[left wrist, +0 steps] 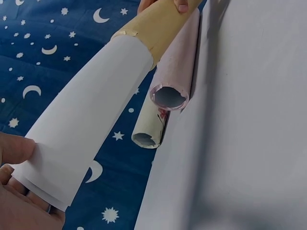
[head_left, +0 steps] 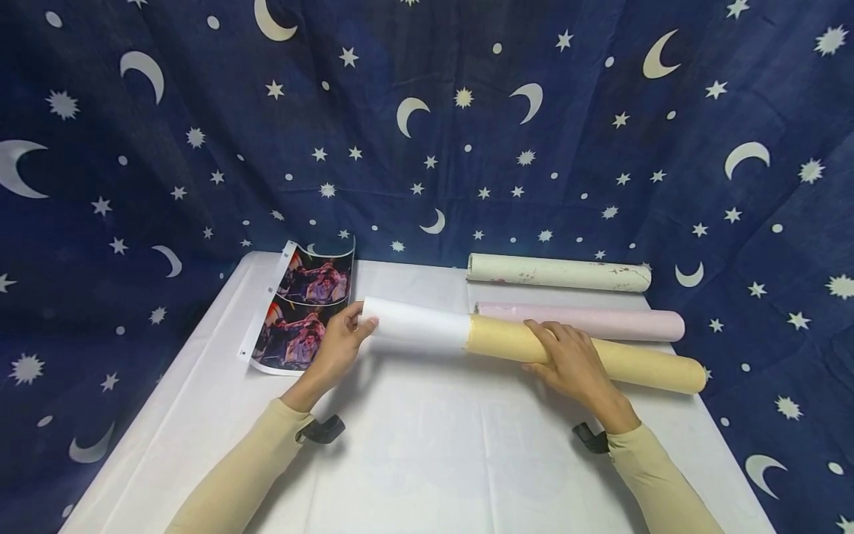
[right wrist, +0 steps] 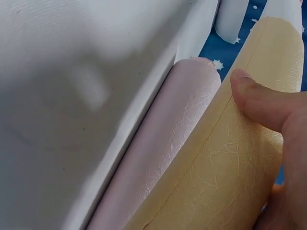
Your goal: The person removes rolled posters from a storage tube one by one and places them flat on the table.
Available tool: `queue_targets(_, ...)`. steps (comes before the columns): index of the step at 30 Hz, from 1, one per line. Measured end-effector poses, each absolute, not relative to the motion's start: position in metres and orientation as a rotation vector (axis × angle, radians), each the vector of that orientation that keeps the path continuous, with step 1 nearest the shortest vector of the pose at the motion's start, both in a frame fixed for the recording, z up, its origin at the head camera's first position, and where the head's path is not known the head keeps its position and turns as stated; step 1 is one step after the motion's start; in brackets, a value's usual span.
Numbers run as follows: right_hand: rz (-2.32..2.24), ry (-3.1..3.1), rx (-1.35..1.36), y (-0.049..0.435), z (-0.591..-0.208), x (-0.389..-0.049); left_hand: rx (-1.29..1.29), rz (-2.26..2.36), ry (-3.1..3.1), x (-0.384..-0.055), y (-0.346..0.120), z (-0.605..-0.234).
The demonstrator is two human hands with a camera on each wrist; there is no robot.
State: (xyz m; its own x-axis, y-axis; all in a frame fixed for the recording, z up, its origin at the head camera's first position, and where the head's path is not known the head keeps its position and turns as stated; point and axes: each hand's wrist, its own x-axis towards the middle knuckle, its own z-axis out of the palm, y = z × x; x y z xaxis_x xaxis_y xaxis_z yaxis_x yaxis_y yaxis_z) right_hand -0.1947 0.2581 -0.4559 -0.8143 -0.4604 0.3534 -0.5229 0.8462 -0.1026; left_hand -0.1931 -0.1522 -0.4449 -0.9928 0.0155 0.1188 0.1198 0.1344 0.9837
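Note:
A yellow tube is held above the table by my right hand, thumb on the near side and fingers over the top. Out of its left end sticks a rolled white paper. My left hand pinches the far left end of that paper between thumb and fingers. The left wrist view shows the thumb on the outside of the white roll and fingers under its edge. In the right wrist view the thumb presses along the yellow tube. How deep the paper reaches inside is hidden.
Behind the yellow tube lies a pink tube, its end hollow. Farther back is a cream tube with a floral pattern. A curled printed sheet with dark, colourful pictures rests at the table's left. A starry blue cloth hangs behind the white table.

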Motion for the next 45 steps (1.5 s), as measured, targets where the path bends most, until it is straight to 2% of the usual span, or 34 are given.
queue_targets(45, 0.274, -2.696, 0.682, 0.279, -0.459, -0.191, 0.053, -2.097, -2.311, -0.2, -0.191, -0.442)
